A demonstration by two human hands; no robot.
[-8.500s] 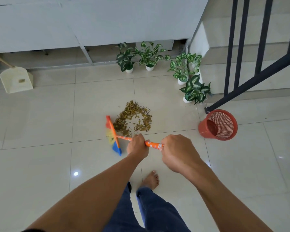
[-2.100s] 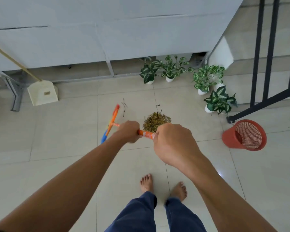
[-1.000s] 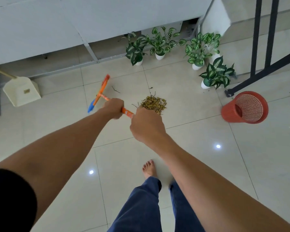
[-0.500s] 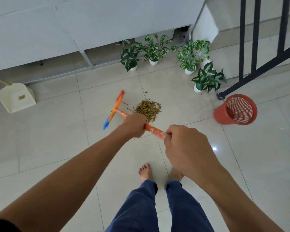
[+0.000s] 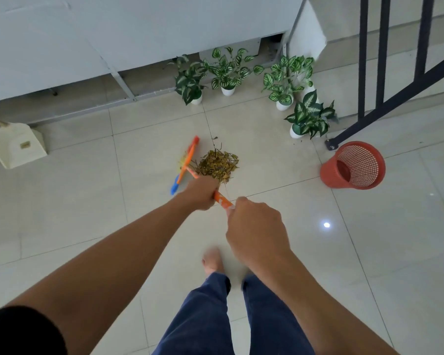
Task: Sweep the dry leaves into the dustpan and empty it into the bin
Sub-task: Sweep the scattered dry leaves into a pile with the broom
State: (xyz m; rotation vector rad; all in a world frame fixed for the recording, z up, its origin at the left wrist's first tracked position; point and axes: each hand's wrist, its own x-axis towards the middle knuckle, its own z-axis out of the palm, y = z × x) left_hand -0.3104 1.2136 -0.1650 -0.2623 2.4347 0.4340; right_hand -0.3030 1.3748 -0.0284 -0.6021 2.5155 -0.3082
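Heaped into one compact mound of dry yellow-brown leaves [image 5: 219,165] on the glossy pale floor tiles [image 5: 369,252], with a few stray bits lying just past its far edge. Met on the left side by the bristle head of a small plastic broom [image 5: 187,163], orange along the handle and blue at one tip. Gripped low on that handle by the left hand [image 5: 201,192], fingers curled round it, and at the top end by the right hand [image 5: 254,226], likewise wrapped round it. Well apart at the far left, by the base of the wall: a cream plastic dustpan [image 5: 16,147] with a long wooden handle, clear of both hands. Off to the right, near the foot of a black metal railing [image 5: 384,73]: a red plastic mesh bin [image 5: 354,165], mouth open to view, no leaves seen inside. Beyond the mound, four small potted green-and-white plants [image 5: 228,70] in white pots. Judged as gathering nearly finished, only the loose bits left to draw in. Not yet done: fetching the dustpan, sweeping the mound into it, tipping it into the bin
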